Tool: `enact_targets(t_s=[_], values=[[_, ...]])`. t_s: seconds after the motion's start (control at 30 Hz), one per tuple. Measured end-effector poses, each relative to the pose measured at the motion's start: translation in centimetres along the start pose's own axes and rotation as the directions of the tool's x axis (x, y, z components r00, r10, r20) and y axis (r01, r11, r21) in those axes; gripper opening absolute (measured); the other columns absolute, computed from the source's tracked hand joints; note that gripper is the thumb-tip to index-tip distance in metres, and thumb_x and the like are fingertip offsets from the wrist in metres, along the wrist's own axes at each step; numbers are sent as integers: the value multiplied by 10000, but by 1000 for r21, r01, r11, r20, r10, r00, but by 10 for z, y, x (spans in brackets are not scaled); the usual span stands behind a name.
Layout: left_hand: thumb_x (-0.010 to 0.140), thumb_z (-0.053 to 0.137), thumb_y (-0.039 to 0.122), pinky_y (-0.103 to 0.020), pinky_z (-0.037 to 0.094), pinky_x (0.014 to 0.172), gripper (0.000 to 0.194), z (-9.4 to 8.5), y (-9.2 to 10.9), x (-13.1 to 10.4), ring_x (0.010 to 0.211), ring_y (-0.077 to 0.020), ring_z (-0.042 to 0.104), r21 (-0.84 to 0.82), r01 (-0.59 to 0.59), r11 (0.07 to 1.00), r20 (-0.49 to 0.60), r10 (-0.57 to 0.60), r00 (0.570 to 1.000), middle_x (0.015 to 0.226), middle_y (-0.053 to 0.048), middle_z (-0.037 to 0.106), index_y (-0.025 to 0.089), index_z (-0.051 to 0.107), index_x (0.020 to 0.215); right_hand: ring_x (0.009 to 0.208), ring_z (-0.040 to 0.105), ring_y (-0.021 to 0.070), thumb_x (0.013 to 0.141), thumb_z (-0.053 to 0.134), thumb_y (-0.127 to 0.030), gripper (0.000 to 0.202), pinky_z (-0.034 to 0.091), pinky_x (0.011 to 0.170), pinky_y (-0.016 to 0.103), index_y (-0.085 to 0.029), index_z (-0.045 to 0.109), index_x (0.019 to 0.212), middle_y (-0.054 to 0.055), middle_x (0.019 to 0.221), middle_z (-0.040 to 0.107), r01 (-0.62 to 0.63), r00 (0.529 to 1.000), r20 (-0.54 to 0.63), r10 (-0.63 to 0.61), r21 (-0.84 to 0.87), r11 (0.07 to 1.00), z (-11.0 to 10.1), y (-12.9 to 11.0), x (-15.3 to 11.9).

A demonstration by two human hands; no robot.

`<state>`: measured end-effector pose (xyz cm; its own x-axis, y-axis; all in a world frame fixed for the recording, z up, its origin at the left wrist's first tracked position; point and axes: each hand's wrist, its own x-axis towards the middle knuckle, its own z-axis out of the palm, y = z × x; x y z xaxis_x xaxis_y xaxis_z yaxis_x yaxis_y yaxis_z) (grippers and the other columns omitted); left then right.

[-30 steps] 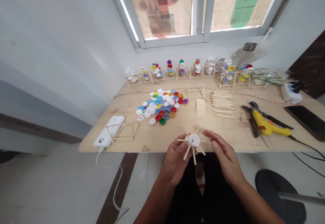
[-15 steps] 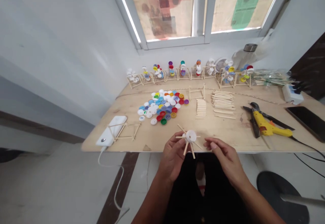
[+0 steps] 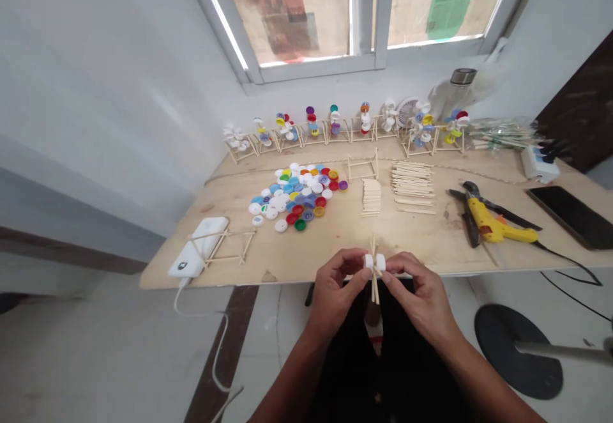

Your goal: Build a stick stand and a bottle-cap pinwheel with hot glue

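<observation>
Over the table's front edge, both hands pinch a small wheel [image 3: 375,263] made of two white bottle caps with thin wooden sticks between them. My left hand [image 3: 341,285] is closed on its left cap, and my right hand [image 3: 416,285] is closed on the right one. The wheel is seen edge-on, its sticks pointing up and down. Beyond the hands lie a heap of coloured bottle caps [image 3: 299,196], a pile of short sticks [image 3: 371,197] and a pile of longer sticks [image 3: 413,186].
Finished cap wheels on stick frames [image 3: 335,123] line the back of the table. A stick frame [image 3: 363,166] stands mid-table; another leans over a white power bank [image 3: 205,244]. At right are a yellow glue gun [image 3: 498,222], black-handled pliers [image 3: 472,215] and a phone [image 3: 572,215].
The wheel has been turned from facing me to edge-on. My right hand, apart from it before, has moved in and taken hold of its right side. The camera view has shifted slightly.
</observation>
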<state>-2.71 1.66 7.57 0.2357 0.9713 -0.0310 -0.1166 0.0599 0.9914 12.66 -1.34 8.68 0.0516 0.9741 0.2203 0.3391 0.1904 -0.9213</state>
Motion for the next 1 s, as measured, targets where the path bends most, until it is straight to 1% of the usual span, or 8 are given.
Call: enact_targets(t_s=[0.2, 0.43, 0.5, 0.6, 0.7, 0.8, 0.87, 1.0], values=[[738, 660, 316, -278, 471, 735, 214, 5, 0, 5, 770, -156, 590, 22, -15, 1000, -84, 16, 996, 825, -42, 646, 167, 654, 891, 779, 564, 174, 835, 554, -303, 132, 428, 724, 313, -224, 631, 762, 21, 762, 627, 12, 999, -30, -13, -19, 1000, 3, 5, -2], [686, 705, 260, -210, 418, 653, 130, 11, 6, 12, 668, -107, 519, -125, 4, 992, -156, -24, 987, 684, 9, 578, 149, 640, 704, 791, 555, 198, 828, 556, -290, 107, 440, 725, 349, -242, 648, 804, 41, 774, 634, 71, 995, -61, -77, -93, 993, 5, 10, -4], [681, 709, 256, -205, 407, 643, 127, 10, 7, 14, 647, -96, 504, -134, 25, 991, -155, -46, 987, 662, 17, 577, 147, 648, 700, 784, 550, 193, 824, 563, -287, 104, 435, 718, 340, -236, 645, 787, 40, 765, 628, 54, 996, -66, -58, -70, 996, 5, 11, -4], [660, 724, 250, -208, 409, 648, 124, 4, 5, 16, 636, -91, 511, -103, 24, 994, -219, -46, 975, 650, 19, 599, 148, 664, 698, 765, 545, 175, 820, 571, -298, 120, 422, 710, 315, -224, 646, 763, 30, 748, 615, -23, 998, -66, 24, 22, 1000, 4, 15, -5], [643, 727, 248, -221, 430, 673, 125, -10, 3, 17, 640, -99, 534, -74, 2, 997, -305, -24, 952, 641, 12, 617, 150, 672, 698, 726, 538, 154, 808, 585, -344, 162, 416, 684, 288, -210, 656, 751, 20, 749, 604, -145, 986, -59, 158, 173, 974, 3, 17, -5], [638, 720, 257, -223, 440, 658, 136, -34, 0, 14, 618, -99, 533, -24, -10, 1000, -400, -1, 917, 611, 14, 609, 150, 667, 705, 697, 535, 136, 777, 622, -374, 178, 418, 656, 267, -203, 666, 758, 10, 768, 609, -258, 959, -29, 283, 335, 906, 3, 19, -5], [618, 720, 251, -218, 440, 642, 143, -56, -1, 9, 607, -96, 529, 19, -21, 1000, -485, 28, 874, 604, 19, 605, 152, 660, 702, 695, 536, 133, 747, 657, -375, 172, 422, 657, 261, -205, 671, 761, 4, 757, 618, -298, 941, -26, 339, 416, 859, 2, 20, -4], [581, 731, 277, -220, 429, 577, 192, -103, 3, -11, 577, -102, 517, 152, 48, 987, -670, 67, 740, 599, 15, 596, 145, 649, 692, 697, 538, 143, 684, 714, -374, 185, 430, 658, 269, -200, 675, 736, 7, 721, 629, -326, 908, -62, 414, 516, 792, 0, 23, 1]])
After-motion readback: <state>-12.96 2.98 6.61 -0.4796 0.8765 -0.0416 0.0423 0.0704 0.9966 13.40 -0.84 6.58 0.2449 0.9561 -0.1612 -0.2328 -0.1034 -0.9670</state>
